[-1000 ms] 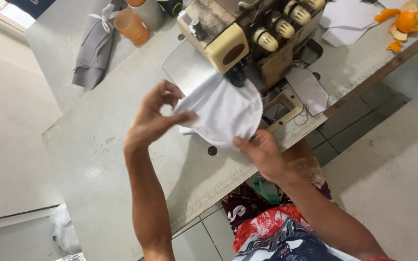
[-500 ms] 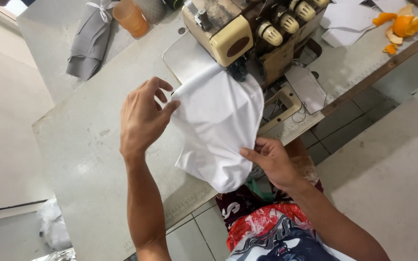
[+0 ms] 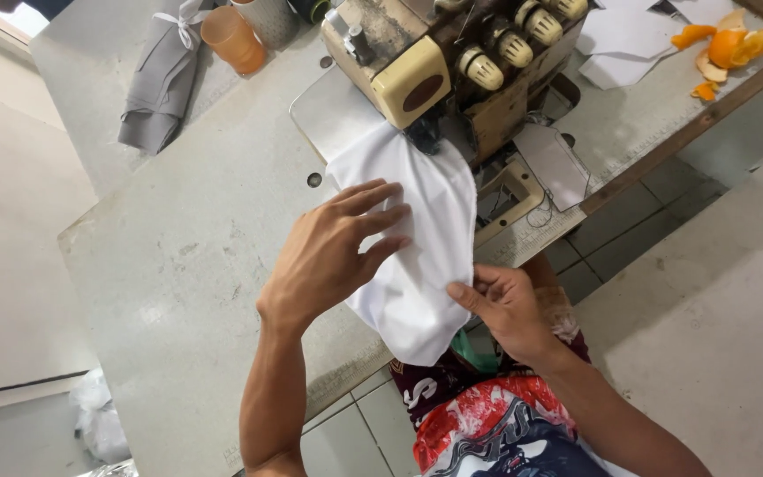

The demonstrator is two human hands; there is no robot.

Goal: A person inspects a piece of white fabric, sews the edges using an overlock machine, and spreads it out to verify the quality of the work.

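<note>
My left hand [image 3: 333,256] lies flat on the white cloth [image 3: 417,238], fingers spread wide and pressing it to the table [image 3: 178,265] at the middle of the frame. My right hand [image 3: 505,305] sits lower right of it, thumb and fingers narrowed to a pinch on the cloth's right edge. The cloth runs from under the front of the sewing machine [image 3: 434,62] at upper centre down over the table's near edge, where its lower end hangs toward my lap.

To do this well, I judge I should keep the left palm light, so the cloth can slide rather than bunch, and hold the pinched edge straight and in line with the foot. The two layers should stay even at the seam side, with no fold creeping under my fingers.

Much is hard to read. The needle and foot are lost in the dark spot where the cloth meets the machine, so I cannot tell whether the edge is under the foot. My left hand covers the cloth's middle, and the hanging end hides whatever is beneath. At upper left a grey fabric roll [image 3: 161,88] and an orange cup [image 3: 233,40] stand partly cut off; at upper right orange peel [image 3: 721,44] lies near the frame's edge.
</note>
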